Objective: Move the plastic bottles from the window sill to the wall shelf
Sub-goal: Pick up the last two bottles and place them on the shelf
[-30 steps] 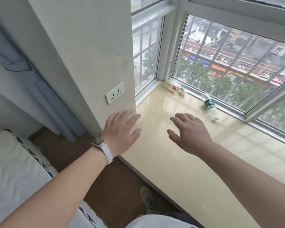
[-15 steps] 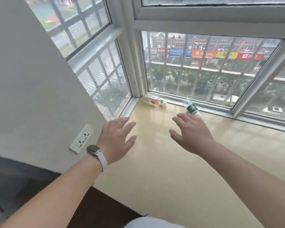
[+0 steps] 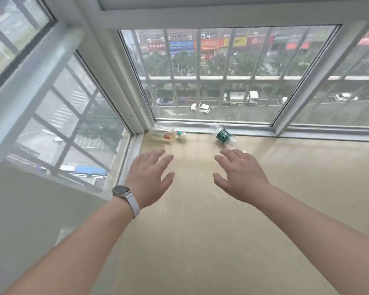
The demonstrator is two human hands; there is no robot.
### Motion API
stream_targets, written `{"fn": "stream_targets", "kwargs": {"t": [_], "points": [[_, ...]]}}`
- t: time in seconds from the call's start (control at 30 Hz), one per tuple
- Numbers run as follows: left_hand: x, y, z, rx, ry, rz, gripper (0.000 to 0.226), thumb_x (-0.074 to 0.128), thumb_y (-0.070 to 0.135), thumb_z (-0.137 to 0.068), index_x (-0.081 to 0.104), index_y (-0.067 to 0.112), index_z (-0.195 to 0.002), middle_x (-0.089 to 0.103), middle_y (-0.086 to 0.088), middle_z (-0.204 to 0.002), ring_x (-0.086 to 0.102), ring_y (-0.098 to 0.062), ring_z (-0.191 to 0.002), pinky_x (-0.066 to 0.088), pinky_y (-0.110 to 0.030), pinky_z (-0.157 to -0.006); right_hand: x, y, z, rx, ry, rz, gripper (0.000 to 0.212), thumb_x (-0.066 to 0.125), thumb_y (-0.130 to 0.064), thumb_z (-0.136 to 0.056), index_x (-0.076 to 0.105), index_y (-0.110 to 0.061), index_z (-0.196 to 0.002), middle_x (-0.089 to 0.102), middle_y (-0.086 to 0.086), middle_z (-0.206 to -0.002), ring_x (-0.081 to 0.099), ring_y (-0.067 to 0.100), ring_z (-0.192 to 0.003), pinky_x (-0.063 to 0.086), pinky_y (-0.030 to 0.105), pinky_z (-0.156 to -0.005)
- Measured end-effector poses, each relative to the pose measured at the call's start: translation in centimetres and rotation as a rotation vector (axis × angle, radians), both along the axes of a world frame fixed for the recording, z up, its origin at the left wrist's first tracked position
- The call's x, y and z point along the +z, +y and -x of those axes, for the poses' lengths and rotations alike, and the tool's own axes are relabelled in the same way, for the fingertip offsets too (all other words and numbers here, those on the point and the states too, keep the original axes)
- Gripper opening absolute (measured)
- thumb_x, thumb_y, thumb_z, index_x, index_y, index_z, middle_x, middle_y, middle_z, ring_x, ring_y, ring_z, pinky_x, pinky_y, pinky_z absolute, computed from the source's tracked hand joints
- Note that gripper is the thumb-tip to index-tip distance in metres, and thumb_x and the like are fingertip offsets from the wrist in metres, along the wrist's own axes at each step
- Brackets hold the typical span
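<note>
Two clear plastic bottles lie on their sides on the beige window sill [image 3: 200, 241], close to the glass. One with a red and yellow label [image 3: 167, 135] rests in the far left corner. The other, with a green label [image 3: 222, 135], lies to its right, cap end toward me. My left hand [image 3: 150, 177], with a watch on the wrist, hovers open over the sill, short of the left bottle. My right hand [image 3: 242, 177] is open too, its fingertips just short of the green-label bottle's cap. Neither hand touches a bottle. No wall shelf is in view.
White window frames [image 3: 213, 124] close off the sill at the back and on the left, with bars outside. A white wall [image 3: 30, 220] stands at the lower left. The street shows far below through the glass.
The view has swung from the wall and socket toward the window corner. Both hands have advanced over the sill, and the bottles are now much nearer to the fingertips.
</note>
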State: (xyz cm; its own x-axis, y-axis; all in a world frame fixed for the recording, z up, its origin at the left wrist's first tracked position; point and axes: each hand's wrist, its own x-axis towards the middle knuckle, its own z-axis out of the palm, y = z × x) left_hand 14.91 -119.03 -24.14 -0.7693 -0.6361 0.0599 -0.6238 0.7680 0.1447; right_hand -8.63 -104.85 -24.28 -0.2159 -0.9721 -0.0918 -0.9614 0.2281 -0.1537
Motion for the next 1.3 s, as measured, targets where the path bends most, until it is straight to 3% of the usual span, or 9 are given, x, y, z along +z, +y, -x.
{"fn": "stream_targets", "kwargs": {"t": [0.2, 0.3, 0.53, 0.63, 0.77, 0.9, 1.07, 1.2, 1.3], "points": [[-6.5, -7.5, 3.7, -0.078, -0.051, -0.065, 0.052, 0.041, 0.045, -0.085, 0.062, 0.019, -0.124, 0.061, -0.010, -0.127, 0.057, -0.035, -0.112, 0.042, -0.048, -0.098, -5.0, -5.8, 0.6, -0.075, -0.031, -0.111, 0.068, 0.026, -0.055, -0.084, 0.056, -0.017, -0.132, 0.052, 0.007, -0.139, 0.046, 0.029, -0.125, 0.036, 0.045, -0.101], [-10.6, -10.5, 5.8, -0.118, -0.028, -0.095, 0.050, 0.043, 0.042, -0.085, 0.062, 0.017, -0.125, 0.062, -0.011, -0.126, 0.058, -0.035, -0.112, 0.043, -0.047, -0.097, -8.6, -8.4, 1.6, -0.067, 0.001, -0.149, 0.059, 0.037, -0.053, -0.091, 0.048, -0.020, -0.139, 0.043, 0.004, -0.148, 0.036, 0.027, -0.134, 0.029, 0.042, -0.106], [-20.8, -18.3, 10.1, -0.132, -0.067, -0.072, 0.047, 0.048, 0.037, -0.083, 0.063, 0.014, -0.120, 0.060, -0.016, -0.127, 0.056, -0.036, -0.115, 0.044, -0.046, -0.096, -17.8, -13.4, 7.5, -0.182, 0.050, -0.130, 0.052, 0.050, -0.048, -0.091, 0.055, -0.016, -0.132, 0.052, 0.006, -0.138, 0.045, 0.028, -0.124, 0.036, 0.043, -0.098], [-24.6, -21.2, 11.5, -0.077, -0.086, -0.078, 0.047, 0.058, 0.031, -0.083, 0.060, 0.014, -0.127, 0.054, -0.017, -0.135, 0.049, -0.036, -0.123, 0.037, -0.046, -0.103, -21.4, -14.6, 10.3, -0.256, 0.060, -0.125, 0.056, 0.053, -0.046, -0.090, 0.051, -0.014, -0.135, 0.051, 0.005, -0.136, 0.045, 0.028, -0.122, 0.037, 0.042, -0.095], [-28.5, -24.2, 12.8, -0.014, -0.117, -0.086, 0.066, 0.067, 0.019, -0.079, 0.048, 0.012, -0.142, 0.038, -0.018, -0.151, 0.030, -0.037, -0.142, 0.024, -0.048, -0.113, -24.9, -15.8, 13.1, -0.330, 0.093, -0.207, 0.067, 0.053, -0.045, -0.088, 0.035, -0.015, -0.146, 0.037, 0.009, -0.147, 0.038, 0.028, -0.128, 0.036, 0.041, -0.098], [-30.7, -26.5, 13.6, 0.036, -0.166, -0.033, 0.075, 0.068, 0.018, -0.074, 0.043, 0.015, -0.144, 0.035, -0.016, -0.153, 0.025, -0.035, -0.144, 0.021, -0.050, -0.113, -26.8, -17.3, 14.9, -0.388, 0.078, -0.207, 0.073, 0.057, -0.044, -0.086, 0.027, -0.019, -0.148, 0.030, 0.008, -0.150, 0.034, 0.027, -0.130, 0.034, 0.040, -0.098], [-31.6, -28.8, 13.7, 0.059, -0.241, 0.017, 0.072, 0.059, 0.027, -0.082, 0.034, 0.017, -0.148, 0.032, -0.016, -0.154, 0.022, -0.035, -0.145, 0.018, -0.051, -0.113, -28.6, -19.1, 16.4, -0.498, -0.005, -0.210, 0.080, 0.058, -0.046, -0.085, 0.018, -0.021, -0.151, 0.025, 0.009, -0.153, 0.031, 0.029, -0.133, 0.034, 0.042, -0.101], [-32.0, -30.0, 13.6, 0.026, -0.217, 0.058, 0.073, 0.055, 0.034, -0.076, 0.040, 0.015, -0.145, 0.046, -0.019, -0.138, 0.040, -0.038, -0.128, 0.028, -0.051, -0.106, -30.0, -19.6, 16.1, -0.545, -0.016, -0.212, 0.083, 0.059, -0.045, -0.085, 0.018, -0.018, -0.151, 0.040, 0.010, -0.141, 0.043, 0.032, -0.120, 0.038, 0.042, -0.093], [-32.2, -29.4, 13.6, 0.006, -0.227, 0.044, 0.077, 0.067, 0.033, -0.074, 0.040, 0.018, -0.144, 0.051, -0.017, -0.131, 0.045, -0.038, -0.119, 0.030, -0.048, -0.101, -30.5, -19.3, 15.2, -0.577, -0.075, -0.247, 0.079, 0.059, -0.042, -0.085, 0.020, -0.020, -0.149, 0.047, 0.012, -0.131, 0.047, 0.034, -0.114, 0.041, 0.041, -0.084]]}}
